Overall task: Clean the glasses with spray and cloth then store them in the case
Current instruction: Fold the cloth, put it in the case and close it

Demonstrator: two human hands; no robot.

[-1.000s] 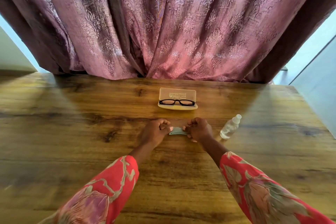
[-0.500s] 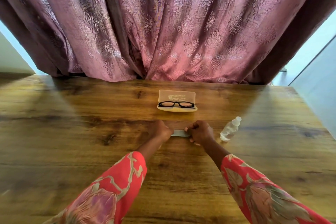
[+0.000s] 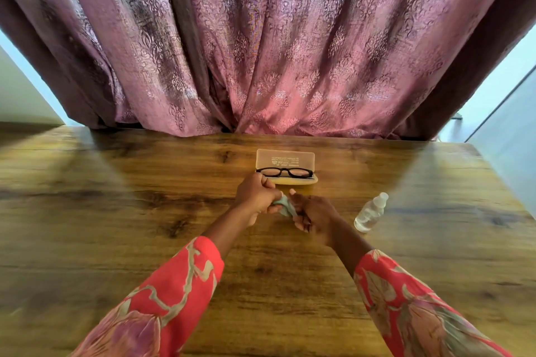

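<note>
Gripping the crumpled cloth (image 3: 285, 207) between both fists — your left hand (image 3: 255, 197) and right hand (image 3: 314, 216) closed on it — you look barely started. Your glasses (image 3: 285, 172) lie in the open case (image 3: 285, 166) just beyond; the spray bottle (image 3: 371, 213) stands untouched — spraying, wiping and storing all seem left.

One head-worn wide view looks forward and down over the table (image 3: 116, 211).
</note>
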